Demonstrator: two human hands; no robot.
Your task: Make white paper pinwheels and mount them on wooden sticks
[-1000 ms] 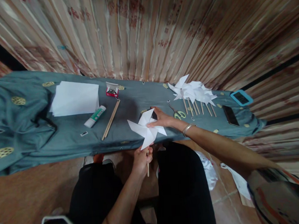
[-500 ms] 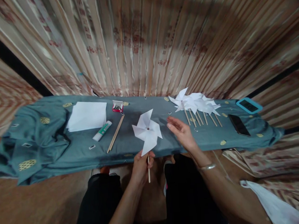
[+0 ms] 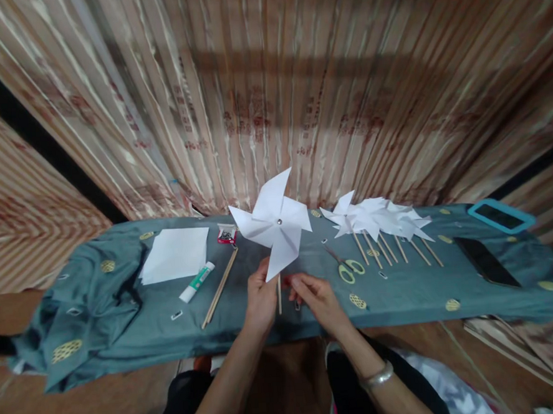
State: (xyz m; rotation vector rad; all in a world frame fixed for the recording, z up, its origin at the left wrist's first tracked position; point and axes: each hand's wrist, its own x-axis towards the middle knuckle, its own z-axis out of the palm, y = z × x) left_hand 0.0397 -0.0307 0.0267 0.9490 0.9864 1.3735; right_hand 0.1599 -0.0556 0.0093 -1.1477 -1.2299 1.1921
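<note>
A white paper pinwheel (image 3: 274, 224) with a metal pin at its centre stands upright on a thin wooden stick (image 3: 279, 294). My left hand (image 3: 258, 298) is closed round that stick just under the paper. My right hand (image 3: 316, 297) hovers right beside the stick with its fingers loosely curled and apart, holding nothing. Both hands are above the front edge of a table covered with a teal cloth (image 3: 403, 293).
A row of finished white pinwheels (image 3: 375, 216) lies at the right, with green-handled scissors (image 3: 343, 265) before them. To the left are a paper stack (image 3: 176, 254), glue tube (image 3: 195, 282), loose sticks (image 3: 219, 286) and a small red box (image 3: 226, 234). A dark phone (image 3: 486, 260) and a blue-cased device (image 3: 500, 216) lie at far right.
The pinwheel rose from lying near the table to upright in my left hand. My right hand left its centre, drew back, and now sits beside the stick. The camera tilted up.
</note>
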